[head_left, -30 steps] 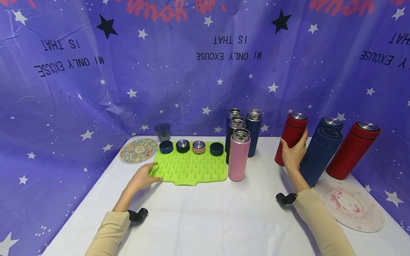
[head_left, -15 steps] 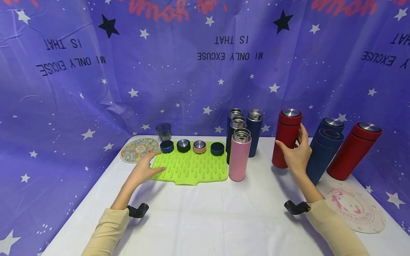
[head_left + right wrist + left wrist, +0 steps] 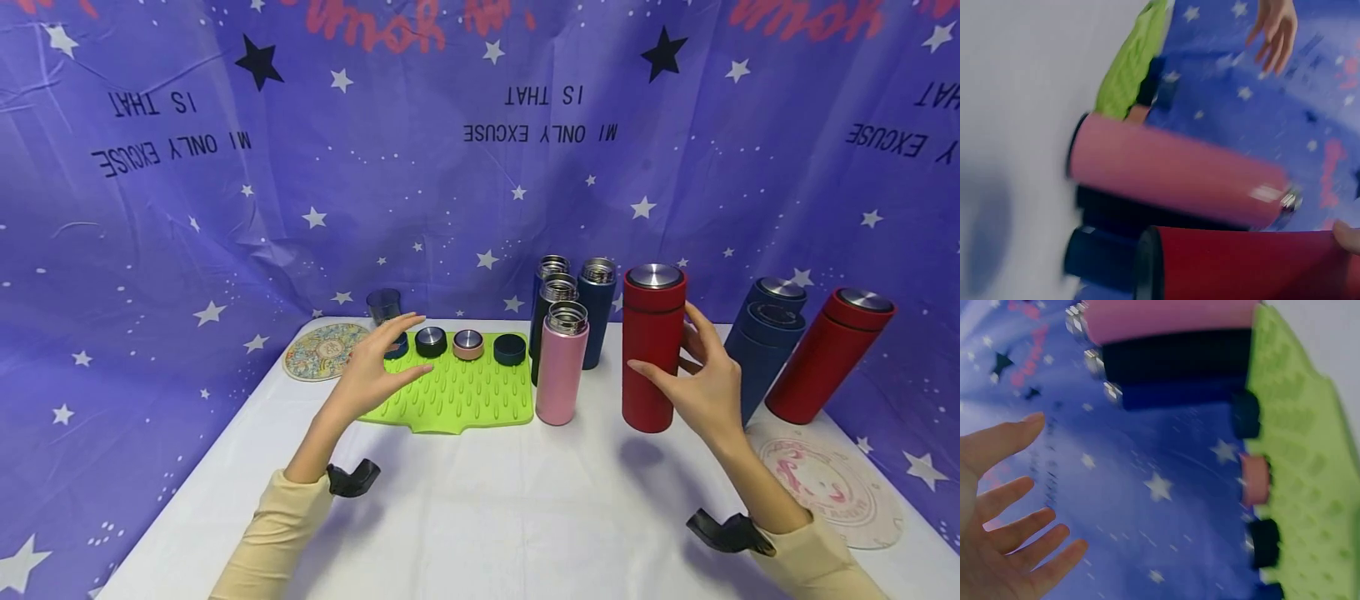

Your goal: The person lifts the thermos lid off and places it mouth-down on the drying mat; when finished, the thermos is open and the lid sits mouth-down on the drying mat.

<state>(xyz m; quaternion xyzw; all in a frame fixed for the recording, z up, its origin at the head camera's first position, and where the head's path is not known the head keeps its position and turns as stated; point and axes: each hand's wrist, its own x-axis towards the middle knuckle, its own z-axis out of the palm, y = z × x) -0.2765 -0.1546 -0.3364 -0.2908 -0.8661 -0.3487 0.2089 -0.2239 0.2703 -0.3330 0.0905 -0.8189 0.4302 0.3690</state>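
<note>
My right hand [image 3: 701, 387] grips a red thermos bottle [image 3: 654, 358] round its middle, its silver-topped lid on. A shadow beneath shows the bottle is off the table; the right wrist view catches its base. My left hand [image 3: 375, 371] is raised over the left part of a lime-green mat [image 3: 450, 400], holding nothing; the left wrist view shows its fingers [image 3: 1041, 519] spread. Along the mat's back edge sit several bottle lids: black [image 3: 431, 342], pink [image 3: 468, 344], dark blue [image 3: 510, 349], and a blue one [image 3: 397, 346] partly hidden by the left hand.
Right of the mat stand a pink lidless bottle [image 3: 561, 367] and several darker lidless ones, including a blue bottle [image 3: 596, 317]. Farther right are lidded blue bottles [image 3: 761, 350], another red bottle [image 3: 828, 358] and a round pale mat [image 3: 825, 483]. A patterned disc [image 3: 326, 352] and clear cup [image 3: 383, 305] lie back left.
My right hand has lifted the red bottle and brought it left and nearer, away from the other lidded bottles. The left hand has risen from the mat and moved right.
</note>
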